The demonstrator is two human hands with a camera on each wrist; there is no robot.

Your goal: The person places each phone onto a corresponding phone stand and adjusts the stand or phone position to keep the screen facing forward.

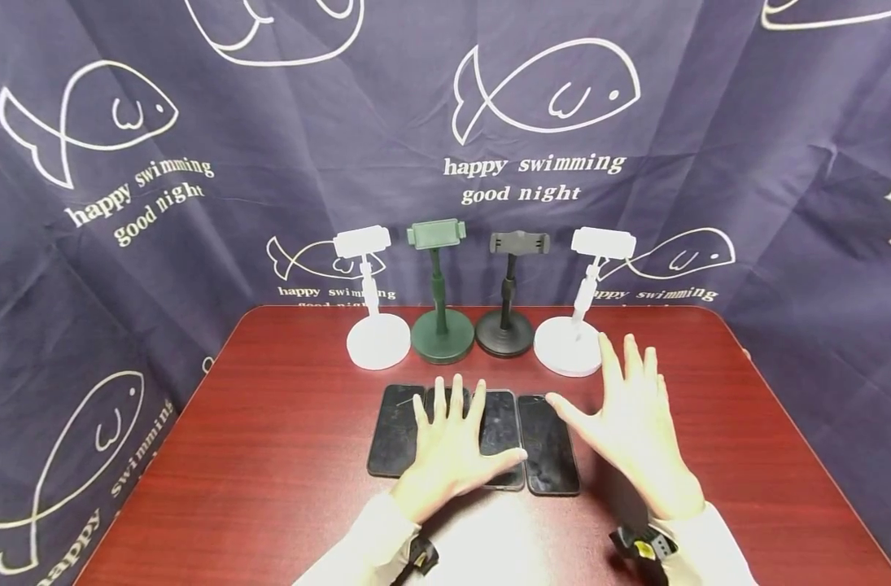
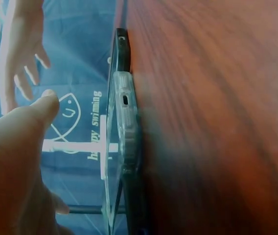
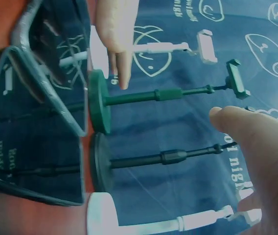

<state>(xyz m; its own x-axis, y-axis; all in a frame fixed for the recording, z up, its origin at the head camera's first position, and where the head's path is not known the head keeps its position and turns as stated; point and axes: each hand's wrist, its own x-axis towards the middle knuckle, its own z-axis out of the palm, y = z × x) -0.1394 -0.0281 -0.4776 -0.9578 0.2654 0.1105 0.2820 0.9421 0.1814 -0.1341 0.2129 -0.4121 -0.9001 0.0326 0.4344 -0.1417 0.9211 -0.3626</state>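
Observation:
Several smartphones lie side by side on the table, screens up: a leftmost phone [image 1: 394, 439], one mostly hidden behind my left fingers, a third phone [image 1: 500, 427] in a clear case, and a rightmost phone [image 1: 549, 448]. Over the middle phones my left hand [image 1: 448, 448] hovers, fingers spread; the left wrist view shows a gap between it and the clear-cased phone [image 2: 126, 112]. My right hand [image 1: 635, 419] is raised right of the rightmost phone, fingers spread and holding nothing. Behind stand a white phone stand [image 1: 377, 342], a green stand [image 1: 443, 338], a black stand [image 1: 504, 334] and another white stand [image 1: 571, 346].
The reddish-brown table [image 1: 269, 407] has its far edge just behind the stand bases. A dark blue curtain [image 1: 408, 163] with white fish drawings hangs behind it and along the sides. Straps with small devices [image 1: 643, 545] circle both wrists.

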